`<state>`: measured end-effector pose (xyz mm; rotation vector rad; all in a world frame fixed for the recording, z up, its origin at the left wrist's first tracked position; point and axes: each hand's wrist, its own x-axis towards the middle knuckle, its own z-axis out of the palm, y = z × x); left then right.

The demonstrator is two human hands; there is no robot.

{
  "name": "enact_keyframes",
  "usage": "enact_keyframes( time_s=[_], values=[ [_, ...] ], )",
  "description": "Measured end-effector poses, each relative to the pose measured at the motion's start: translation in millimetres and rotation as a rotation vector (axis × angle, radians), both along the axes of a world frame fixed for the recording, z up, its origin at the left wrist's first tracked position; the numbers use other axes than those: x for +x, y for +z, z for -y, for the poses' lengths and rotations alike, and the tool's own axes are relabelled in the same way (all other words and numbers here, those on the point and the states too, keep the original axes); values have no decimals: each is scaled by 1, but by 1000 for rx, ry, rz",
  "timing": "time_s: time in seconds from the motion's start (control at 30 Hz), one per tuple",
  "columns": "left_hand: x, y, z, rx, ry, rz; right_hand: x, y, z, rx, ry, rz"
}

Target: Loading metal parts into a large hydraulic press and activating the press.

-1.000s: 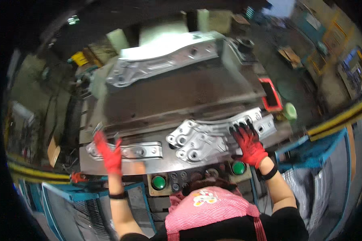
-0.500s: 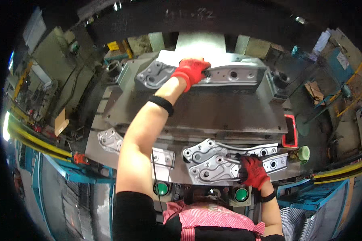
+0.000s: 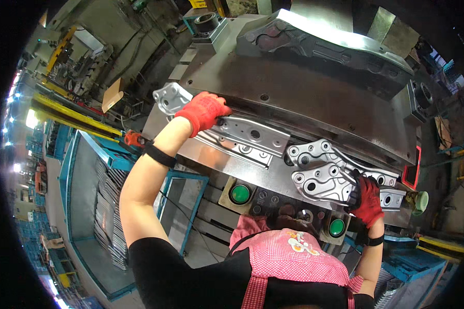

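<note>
"Where do we have the bracket [image 3: 237,130]?"
"Just above the clock's centre, its left end toward ten o'clock, lying across a second bracket [image 3: 252,154] in view. Our left hand [image 3: 206,110], at eleven, is closed on it left of its middle; whether the two metals touch, we can't tell."
"And our right hand [image 3: 367,200]?"
"Between three and four, lying over the near bracket [image 3: 335,189], the far bracket [image 3: 340,156] just behind it. Pressing or pinching, we can't tell."
"What worries us?"
"Uneven support, we think: an off-centre, one-handed hold could let the free end swing and scrape the metal below, or knock the far bracket. A careless move might also bump the green button [image 3: 239,194] at six."
</note>
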<state>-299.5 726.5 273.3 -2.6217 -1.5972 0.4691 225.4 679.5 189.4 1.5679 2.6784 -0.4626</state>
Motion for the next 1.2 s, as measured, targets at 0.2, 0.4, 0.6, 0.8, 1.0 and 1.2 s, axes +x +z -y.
enact_keyframes(
  time_s=[0.2, 0.4, 0.6, 0.8, 1.0, 1.2],
  values=[
    [-15, -62, 14, 43, 6, 62, 0, 0, 4, 86, 16, -71],
    [3, -89, 31, 290, 162, 268, 16, -14, 13, 140, 5, -144],
    [-2, -78, 119, 542, 574, 501, -16, 70, -14, 496, -91, -85],
    [10, -87, 118, 577, 653, 537, -119, 134, -157, 798, 45, -64],
    [21, -90, 134, 547, 696, 483, -230, 103, -257, 1034, 47, 101],
    [28, -132, 200, 461, 962, 460, -233, 63, -280, 1126, -4, 20]
  ],
)
